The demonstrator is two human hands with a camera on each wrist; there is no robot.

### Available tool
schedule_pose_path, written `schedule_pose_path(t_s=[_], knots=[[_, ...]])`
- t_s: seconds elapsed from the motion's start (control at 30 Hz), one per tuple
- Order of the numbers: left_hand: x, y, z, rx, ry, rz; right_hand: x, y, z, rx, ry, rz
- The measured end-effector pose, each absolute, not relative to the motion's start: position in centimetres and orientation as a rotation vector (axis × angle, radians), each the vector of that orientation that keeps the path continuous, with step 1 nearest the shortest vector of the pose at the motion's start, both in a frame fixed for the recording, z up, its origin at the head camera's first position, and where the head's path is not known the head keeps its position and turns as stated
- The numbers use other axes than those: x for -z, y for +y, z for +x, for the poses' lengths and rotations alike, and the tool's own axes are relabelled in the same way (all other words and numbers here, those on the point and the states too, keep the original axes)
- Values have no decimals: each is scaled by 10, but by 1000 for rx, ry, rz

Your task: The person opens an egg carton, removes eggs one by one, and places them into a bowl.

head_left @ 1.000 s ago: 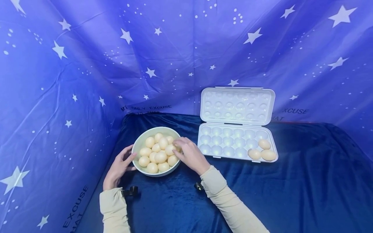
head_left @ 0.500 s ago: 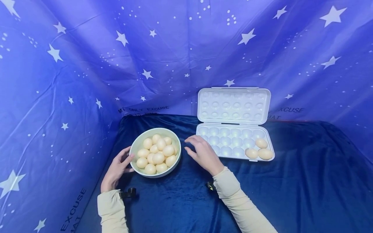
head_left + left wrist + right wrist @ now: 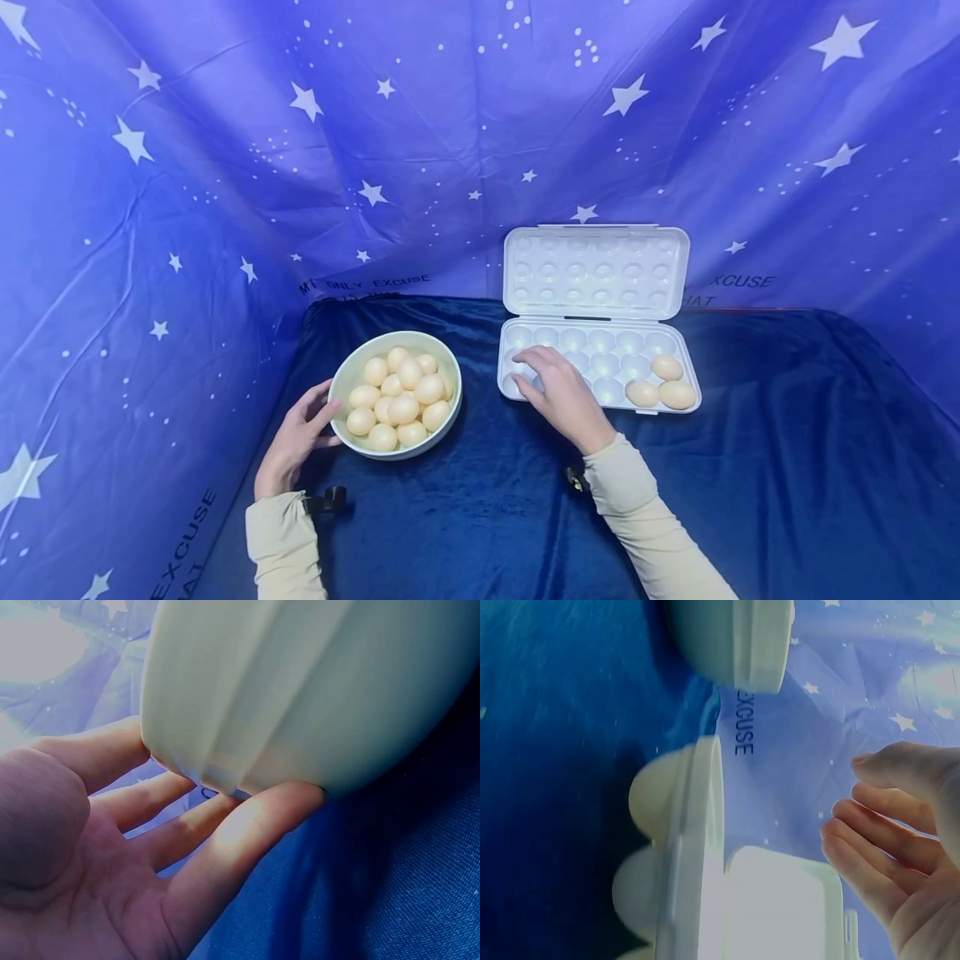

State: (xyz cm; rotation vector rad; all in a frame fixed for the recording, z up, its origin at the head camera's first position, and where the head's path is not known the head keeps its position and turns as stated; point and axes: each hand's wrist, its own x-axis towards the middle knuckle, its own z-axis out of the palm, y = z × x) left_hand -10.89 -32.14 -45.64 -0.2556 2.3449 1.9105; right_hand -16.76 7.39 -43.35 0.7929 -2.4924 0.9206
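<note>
A pale green bowl (image 3: 354, 368) heaped with cream-coloured eggs (image 3: 402, 408) stands left of centre. My left hand (image 3: 296, 433) holds its left side, thumb at the rim and fingers spread along the outer wall, as the left wrist view also shows. To the right is a white egg box (image 3: 603, 364) with its lid (image 3: 596, 271) raised. Three eggs (image 3: 667, 367) sit together in its near right corner. My right hand (image 3: 564, 396) hovers over the box's left front part and hides some cells. In the right wrist view its fingers (image 3: 870, 847) are loosely bent around nothing.
Dark blue velvet cloth (image 3: 787, 467) covers the table. A purple-blue curtain with white stars (image 3: 450, 125) hangs behind and to the left, close behind the raised lid. A dark wrist device (image 3: 330, 500) sits at the left cuff.
My right hand has left the eggs in the bowl and moved right, over the egg box. The left hand stays on the bowl. The head view has shifted slightly.
</note>
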Motion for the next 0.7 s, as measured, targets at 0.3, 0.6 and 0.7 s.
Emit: schedule_pose_path(t_s=[0.3,0.6,0.7], knots=[[456,-321,-107,-1862,2375,-251,429,101,-164,-893,-2515,725],[456,-322,-108,-1842,2377,-266,429,133,-162,-850,-2506,651],[455,-321,-108,-1837,2375,-267,430,143,-161,-844,-2512,624]])
